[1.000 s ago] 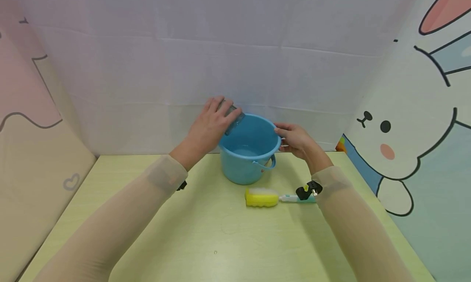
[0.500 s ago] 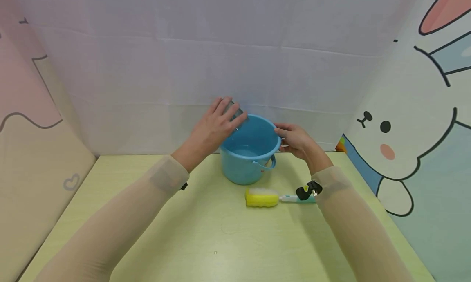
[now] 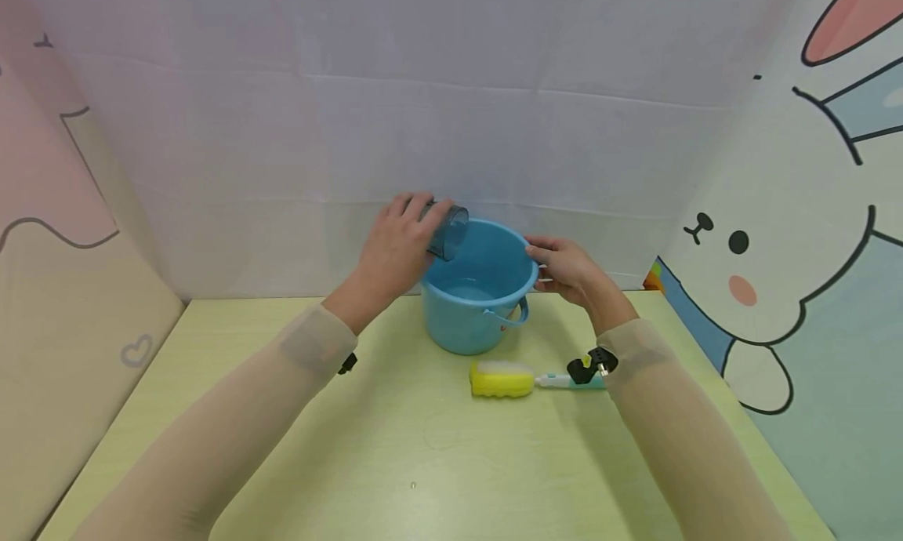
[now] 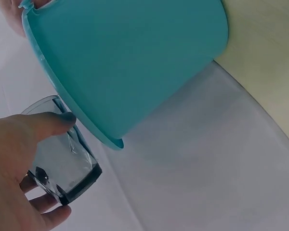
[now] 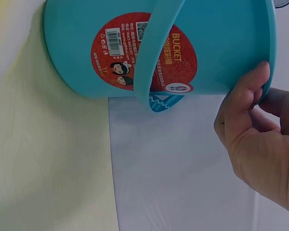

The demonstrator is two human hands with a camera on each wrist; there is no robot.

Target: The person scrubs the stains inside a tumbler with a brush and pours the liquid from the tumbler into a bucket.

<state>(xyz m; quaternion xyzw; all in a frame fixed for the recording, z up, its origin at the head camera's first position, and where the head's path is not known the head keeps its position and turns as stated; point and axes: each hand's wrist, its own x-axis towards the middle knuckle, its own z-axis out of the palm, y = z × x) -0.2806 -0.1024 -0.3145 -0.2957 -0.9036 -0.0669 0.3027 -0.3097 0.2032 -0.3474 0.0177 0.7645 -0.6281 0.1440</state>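
Tilted over the left rim of a blue bucket point(image 3: 462, 321) is a clear dark-tinted glass point(image 3: 450, 231), its mouth towards the bucket's inside. My left hand point(image 3: 398, 243) grips this glass; in the left wrist view the thumb lies along one side of the glass point(image 4: 70, 161) and the other fingers wrap behind it. On the opposite side, my right hand point(image 3: 567, 268) pinches the bucket's rim between thumb and fingers. The bucket stands upright on the table, its handle hanging down, and the right wrist view shows a red label point(image 5: 111, 53) on its wall.
In front of the bucket lies a brush with a yellow-and-white head point(image 3: 502, 379) and a pale green handle point(image 3: 553, 380), partly hidden by the right wrist's camera. A white cloth wall point(image 3: 282, 157) rises just behind the table point(image 3: 367, 447). A small drop-like spot is near the front.
My left hand shifted slightly right, then back left and a little down, turning the glass so that its open end now shows over the bucket. The right hand and bucket stayed put.
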